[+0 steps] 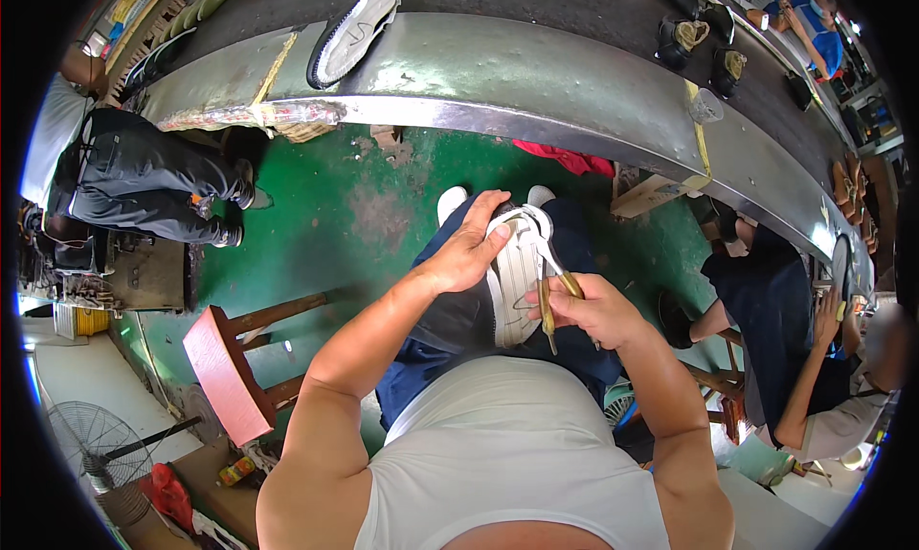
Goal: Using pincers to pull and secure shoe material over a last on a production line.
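Note:
Across my lap lies a cream shoe [515, 306] with a pale, lined face turned up; the toe end is partly hidden by hand and tool. My left hand [466, 254] grips its far end, fingers wrapped over the side. In my right hand [601, 311] are metal pincers [548, 253] with brass-coloured handles, the handles spread apart. The silvery jaws sit at the shoe's far edge, close to my left thumb. Whether the jaws are closed on the shoe's material I cannot tell.
A metal-edged bench [479, 67] curves ahead, bearing a similar pale shoe [356, 35] and several dark shoes [682, 39]. A pink-topped stool [228, 373] and a fan [96, 445] stand left. People sit on both sides; red cloth [565, 157] lies under the bench.

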Motion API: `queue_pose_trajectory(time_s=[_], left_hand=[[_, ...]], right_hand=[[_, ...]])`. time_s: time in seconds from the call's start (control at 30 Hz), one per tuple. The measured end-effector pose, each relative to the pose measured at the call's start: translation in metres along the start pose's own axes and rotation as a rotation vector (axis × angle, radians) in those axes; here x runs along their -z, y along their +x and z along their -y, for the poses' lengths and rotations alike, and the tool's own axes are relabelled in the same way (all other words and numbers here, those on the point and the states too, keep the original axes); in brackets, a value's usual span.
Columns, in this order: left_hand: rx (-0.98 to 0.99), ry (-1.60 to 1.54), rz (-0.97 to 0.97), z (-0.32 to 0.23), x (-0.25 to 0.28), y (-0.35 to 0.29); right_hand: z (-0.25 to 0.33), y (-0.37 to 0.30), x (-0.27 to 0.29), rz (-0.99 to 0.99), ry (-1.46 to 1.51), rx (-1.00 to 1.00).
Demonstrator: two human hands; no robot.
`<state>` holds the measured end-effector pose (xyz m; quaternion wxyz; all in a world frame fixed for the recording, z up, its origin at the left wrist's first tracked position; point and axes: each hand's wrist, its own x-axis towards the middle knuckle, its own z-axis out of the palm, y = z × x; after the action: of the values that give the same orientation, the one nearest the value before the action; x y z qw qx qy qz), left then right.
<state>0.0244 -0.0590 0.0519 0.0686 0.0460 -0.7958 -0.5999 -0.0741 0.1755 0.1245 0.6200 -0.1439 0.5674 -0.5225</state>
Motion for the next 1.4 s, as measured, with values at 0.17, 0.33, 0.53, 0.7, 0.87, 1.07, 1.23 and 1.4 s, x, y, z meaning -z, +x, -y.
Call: queue_pose_trajectory(time_s=[0.17, 0.33, 0.53, 0.7, 0.87, 1.07, 1.23, 1.4], left_hand=[[0.031, 0.053, -0.085, 0.004, -0.003, 0.002], [0.138, -0.115, -0.192, 0.024, -0.010, 0.002], [0.144, -0.358, -0.289, 0.045, -0.014, -0.001], [0.075, -0.331, -0.238, 0.047, -0.009, -0.001], [0.238, -0.480, -0.166, 0.009, -0.002, -0.008], [0.382, -0.655, -0.387, 0.005, -0.025, -0.006], [0.050, -0.264, -0.229, -0.018, -0.020, -0.020], [-0.341, -0.041, -0.001, -0.049, -0.039, -0.050]], right_hand=[[-0.004, 0.008, 0.003, 0.000, 0.096, -0.064], [0.006, 0.030, 0.008, -0.176, -0.630, 0.034], [-0.028, 0.056, 0.026, -0.333, -1.057, 0.491], [-0.044, 0.063, 0.032, -0.424, -1.071, 0.623], [-0.031, 0.023, 0.011, -0.401, -1.267, 0.418], [-0.023, 0.011, -0.003, -0.405, -1.455, 0.252], [-0.024, -0.036, 0.020, -0.162, -0.803, 0.484], [-0.034, 0.018, 0.007, -0.305, -0.126, 0.764]])
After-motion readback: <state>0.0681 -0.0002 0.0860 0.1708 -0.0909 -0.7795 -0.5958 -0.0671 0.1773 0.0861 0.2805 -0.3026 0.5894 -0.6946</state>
